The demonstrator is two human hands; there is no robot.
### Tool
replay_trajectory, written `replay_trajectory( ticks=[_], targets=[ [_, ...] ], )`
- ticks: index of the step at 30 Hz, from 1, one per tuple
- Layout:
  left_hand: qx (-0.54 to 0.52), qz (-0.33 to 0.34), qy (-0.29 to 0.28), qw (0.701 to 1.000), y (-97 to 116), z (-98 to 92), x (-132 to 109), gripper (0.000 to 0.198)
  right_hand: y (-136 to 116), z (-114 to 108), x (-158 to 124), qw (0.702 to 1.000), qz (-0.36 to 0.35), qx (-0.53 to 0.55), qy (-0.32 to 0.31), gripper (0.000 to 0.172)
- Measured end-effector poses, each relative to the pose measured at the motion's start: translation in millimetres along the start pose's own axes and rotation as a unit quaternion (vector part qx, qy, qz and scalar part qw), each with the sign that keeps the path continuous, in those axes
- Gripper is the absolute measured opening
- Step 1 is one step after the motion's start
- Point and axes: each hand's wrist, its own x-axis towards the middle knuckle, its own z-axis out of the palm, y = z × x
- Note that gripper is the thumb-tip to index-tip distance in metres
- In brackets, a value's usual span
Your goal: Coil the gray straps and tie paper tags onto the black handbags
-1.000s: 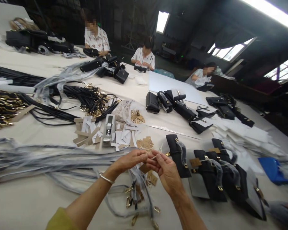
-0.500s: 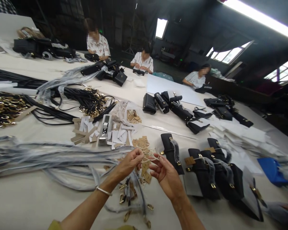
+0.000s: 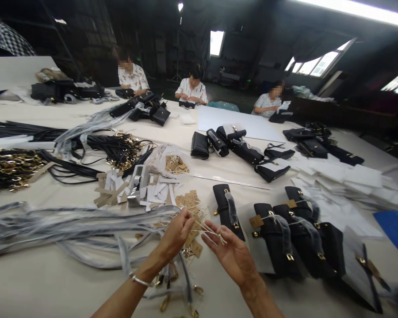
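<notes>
Left hand (image 3: 180,229): thumb and fingers pinched together on thin white string (image 3: 202,227).
Right hand (image 3: 234,256): fingers half-curled, string across them; firmness of pinch cannot be told.
String position: spans both hands.
Beyond hands: brown card tags (image 3: 189,200), piled; black gold-buckled handbag (image 3: 223,202), right.

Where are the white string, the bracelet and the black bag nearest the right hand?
String (image 3: 204,227): head view, stretch between left hand (image 3: 177,232) and right hand (image 3: 232,255).
Bracelet (image 3: 140,281): head view, middle of its visible band.
Bag (image 3: 223,209): head view, black body.
</notes>
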Motion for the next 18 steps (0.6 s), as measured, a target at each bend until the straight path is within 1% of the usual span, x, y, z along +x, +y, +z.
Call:
replay_trajectory(
  ticks=[2,4,8,10,11,13,14,15,16,18],
  targets=[
    [0.026,0.012,-0.003,1.000,8.3,6.4,3.2,0.023,-7.6,-1.1,-2.2,0.999,0.029,0.015,-0.027,0.011],
    [0.043,0.014,-0.005,0.999,13.5,12.4,7.0,0.023,-13.1,-3.6,-2.1,0.998,0.046,0.035,-0.027,0.012],
    [0.068,0.001,-0.015,0.998,13.1,23.2,14.8,0.023,-16.7,-16.3,0.4,0.995,0.082,0.038,-0.032,0.015],
    [0.075,-0.003,-0.027,0.997,10.8,27.1,18.0,0.022,-16.9,-25.7,-1.6,0.995,0.094,0.008,-0.025,0.014],
    [0.077,-0.004,-0.030,0.997,9.8,28.6,19.3,0.021,-17.3,-30.5,-4.0,0.995,0.101,-0.020,-0.017,0.017],
    [0.076,-0.008,-0.032,0.997,8.4,31.1,21.8,0.021,-19.8,-39.4,-10.7,0.987,0.124,-0.100,-0.006,0.026],
    [0.075,-0.009,-0.034,0.997,7.7,32.7,22.9,0.021,-22.1,-42.9,-14.6,0.980,0.136,-0.144,-0.006,0.028],
    [0.069,-0.010,-0.040,0.997,6.9,35.0,23.6,0.021,-24.9,-45.3,-18.2,0.973,0.134,-0.186,-0.005,0.028],
    [0.059,-0.010,-0.048,0.997,6.0,38.4,24.0,0.021,-28.2,-46.6,-21.3,0.969,0.110,-0.221,0.000,0.028],
    [0.016,-0.023,-0.074,0.997,4.5,49.2,23.0,0.022,-35.1,-45.6,-25.0,0.965,0.011,-0.262,0.032,0.031]
  ],
)
